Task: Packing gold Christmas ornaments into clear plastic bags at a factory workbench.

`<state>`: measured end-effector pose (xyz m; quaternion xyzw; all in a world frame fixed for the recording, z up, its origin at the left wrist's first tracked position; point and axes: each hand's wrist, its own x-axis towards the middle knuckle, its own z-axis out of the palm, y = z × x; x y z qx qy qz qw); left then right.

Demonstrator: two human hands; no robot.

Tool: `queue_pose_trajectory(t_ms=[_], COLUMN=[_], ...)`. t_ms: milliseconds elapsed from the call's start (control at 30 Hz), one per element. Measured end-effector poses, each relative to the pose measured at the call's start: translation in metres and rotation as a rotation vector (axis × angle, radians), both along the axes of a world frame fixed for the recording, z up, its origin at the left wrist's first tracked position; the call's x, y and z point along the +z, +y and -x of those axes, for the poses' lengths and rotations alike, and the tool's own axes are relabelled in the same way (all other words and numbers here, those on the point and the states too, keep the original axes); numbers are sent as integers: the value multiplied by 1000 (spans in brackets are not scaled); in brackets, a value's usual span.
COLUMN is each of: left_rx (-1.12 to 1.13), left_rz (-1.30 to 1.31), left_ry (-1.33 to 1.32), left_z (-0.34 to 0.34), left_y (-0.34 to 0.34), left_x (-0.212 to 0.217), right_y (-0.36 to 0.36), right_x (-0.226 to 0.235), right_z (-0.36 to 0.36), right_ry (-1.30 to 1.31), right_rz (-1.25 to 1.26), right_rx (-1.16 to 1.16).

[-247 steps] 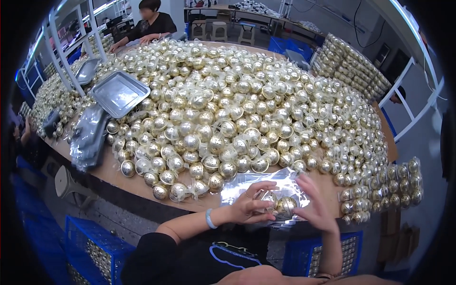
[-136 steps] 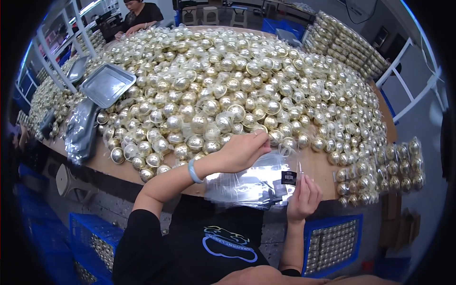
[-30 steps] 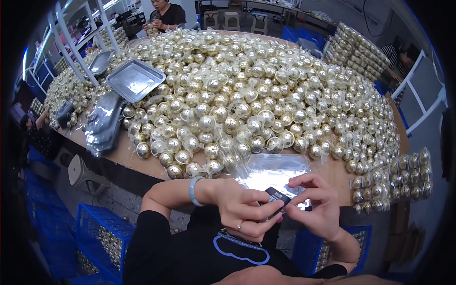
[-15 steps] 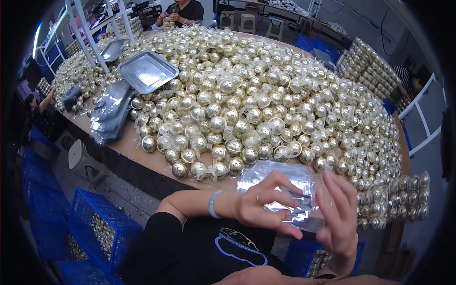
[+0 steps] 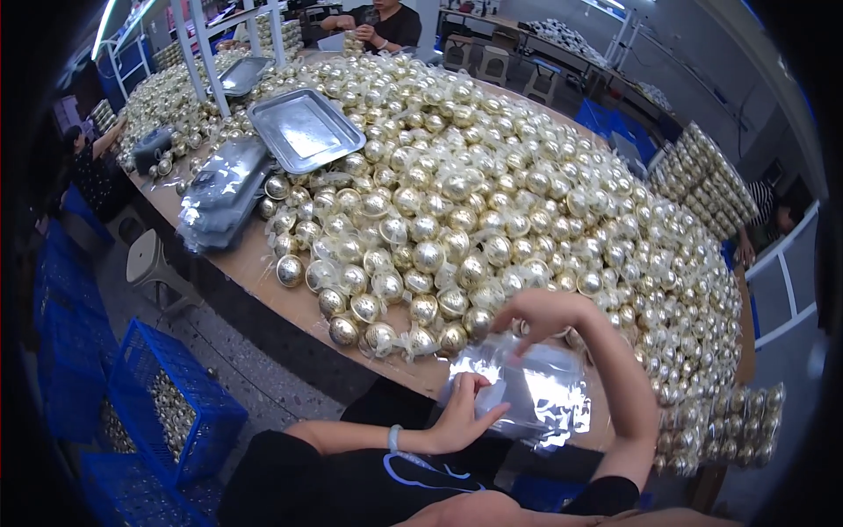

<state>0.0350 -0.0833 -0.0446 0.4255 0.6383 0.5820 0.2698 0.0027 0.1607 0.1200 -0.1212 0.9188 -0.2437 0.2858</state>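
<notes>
A clear, shiny plastic bag [image 5: 555, 386] lies flat at the table's near edge. My left hand [image 5: 458, 420], with a pale bracelet on its wrist, is at the bag's left side. Its fingers are curled and the thumb points right, with the bag's edge between them. Beyond the bag, my right hand [image 5: 549, 314] arches with fingers pointing down and left, thumb and fingers apart, beside the nearest gold balls [image 5: 452, 338]. The fingertips are a little blurred, and nothing shows between them. The balls are patterned and have pale ribbons.
The heap of balls covers most of the table [image 5: 255, 268]. A metal tray [image 5: 307, 132] and a stack of plastic bags [image 5: 224, 193] lie at left. Packed balls [image 5: 733, 426] stand at right. Blue crates [image 5: 176, 413] and a stool [image 5: 154, 263] occupy the floor. A person [image 5: 386, 26] works opposite.
My right hand has moved from the bag's right side across to its far edge, near the balls. My left hand has drawn back toward me and closed on the bag's edge. The view has shifted slightly.
</notes>
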Motion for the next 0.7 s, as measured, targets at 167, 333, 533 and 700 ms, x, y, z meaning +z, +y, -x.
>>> queue_pose_trajectory(t_ms=[167, 333, 533, 700], left_rx=[54, 510, 611, 666], left_rz=[-57, 133, 731, 758], left_ry=[328, 654, 878, 1050], left_z=[71, 294, 438, 415], left_y=[-6, 56, 100, 115], left_x=[49, 125, 61, 70], right_y=[35, 45, 50, 72], right_x=[-18, -57, -70, -5], right_z=[201, 317, 316, 174], right_ry=[758, 419, 361, 557], right_rz=[-181, -445, -410, 493], right_rx=[-675, -841, -752, -954])
